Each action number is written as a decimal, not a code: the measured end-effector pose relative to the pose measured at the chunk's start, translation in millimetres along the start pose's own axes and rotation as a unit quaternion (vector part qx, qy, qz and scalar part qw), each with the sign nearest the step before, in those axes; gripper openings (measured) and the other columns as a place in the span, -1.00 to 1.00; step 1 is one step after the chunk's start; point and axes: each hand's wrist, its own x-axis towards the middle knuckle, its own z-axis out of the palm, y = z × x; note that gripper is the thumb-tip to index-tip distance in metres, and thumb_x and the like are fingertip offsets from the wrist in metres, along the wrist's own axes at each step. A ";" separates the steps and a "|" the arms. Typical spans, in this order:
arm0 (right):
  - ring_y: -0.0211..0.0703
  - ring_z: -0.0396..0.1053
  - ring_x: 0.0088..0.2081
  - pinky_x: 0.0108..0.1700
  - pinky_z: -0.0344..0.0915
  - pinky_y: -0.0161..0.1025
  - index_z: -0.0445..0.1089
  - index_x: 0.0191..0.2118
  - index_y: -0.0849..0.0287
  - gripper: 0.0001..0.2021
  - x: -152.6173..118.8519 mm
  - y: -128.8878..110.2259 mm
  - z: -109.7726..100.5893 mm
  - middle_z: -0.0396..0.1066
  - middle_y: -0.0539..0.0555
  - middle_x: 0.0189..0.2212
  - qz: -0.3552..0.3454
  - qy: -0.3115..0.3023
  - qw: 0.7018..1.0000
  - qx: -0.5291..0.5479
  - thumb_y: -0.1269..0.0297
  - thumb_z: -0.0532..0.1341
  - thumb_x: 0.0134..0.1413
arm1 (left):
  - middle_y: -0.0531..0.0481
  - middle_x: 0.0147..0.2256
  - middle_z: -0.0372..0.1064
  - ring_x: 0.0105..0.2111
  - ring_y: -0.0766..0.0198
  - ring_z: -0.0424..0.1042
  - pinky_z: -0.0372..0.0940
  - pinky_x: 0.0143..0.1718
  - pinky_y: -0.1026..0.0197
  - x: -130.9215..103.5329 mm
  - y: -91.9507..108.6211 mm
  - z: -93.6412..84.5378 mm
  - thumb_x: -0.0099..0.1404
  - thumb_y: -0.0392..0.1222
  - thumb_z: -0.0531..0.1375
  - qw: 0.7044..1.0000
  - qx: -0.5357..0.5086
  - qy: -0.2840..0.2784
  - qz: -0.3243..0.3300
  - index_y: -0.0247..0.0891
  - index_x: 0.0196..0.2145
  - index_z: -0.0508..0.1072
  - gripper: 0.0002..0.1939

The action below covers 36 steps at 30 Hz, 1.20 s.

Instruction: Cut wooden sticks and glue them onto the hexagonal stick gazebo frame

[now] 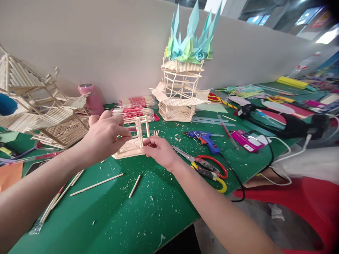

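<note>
While loose sticks (96, 185) lie nearest on the counter (116, 218), the right hand (161, 151) pinches the stick frame (138, 129) low, where light pressure would best spare it; whether the left hand (104, 132), fingers bent, grips anything, I can't tell. Behind stands a paper-topped tower (178, 110).

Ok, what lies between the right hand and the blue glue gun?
In the head view, a few short stick bits lie on the green table there, and the tips of the scissors reach in on the near side.
</note>
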 end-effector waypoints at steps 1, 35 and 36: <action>-0.32 0.20 -0.56 -0.46 0.16 -0.30 0.31 -0.57 0.18 -0.94 0.2 0.1 0.0 0.24 -0.08 -0.60 0.001 -0.001 1.000 0.003 0.35 0.21 -0.22 | 0.00 -0.48 0.21 -0.35 0.22 0.04 -0.13 -0.33 0.11 -1.6 1.0 -0.9 0.30 -0.20 0.06 1.000 0.009 0.001 0.002 -0.18 -0.43 0.56 -0.71; -0.31 0.21 -0.49 -0.37 0.17 -0.27 0.34 -0.57 0.18 -0.96 -5.2 -6.7 0.0 0.21 -0.06 -0.46 0.023 0.021 0.999 -0.019 0.37 0.22 -0.22 | -0.04 -0.49 0.13 -0.38 0.17 -0.01 -0.07 -0.30 0.04 -13.4 6.9 16.3 0.19 -0.43 0.01 0.996 0.079 0.002 0.028 -0.27 -0.66 0.34 -0.68; -0.30 0.21 -0.49 -0.37 0.17 -0.27 0.33 -0.57 0.18 -0.96 -5.4 -7.1 0.0 0.21 -0.07 -0.47 0.023 0.022 0.999 -0.021 0.37 0.22 -0.22 | -0.04 -0.49 0.13 -0.39 0.18 -0.01 -0.07 -0.30 0.03 -13.2 6.8 16.1 0.18 -0.43 0.01 0.997 0.079 0.000 0.028 -0.27 -0.66 0.34 -0.68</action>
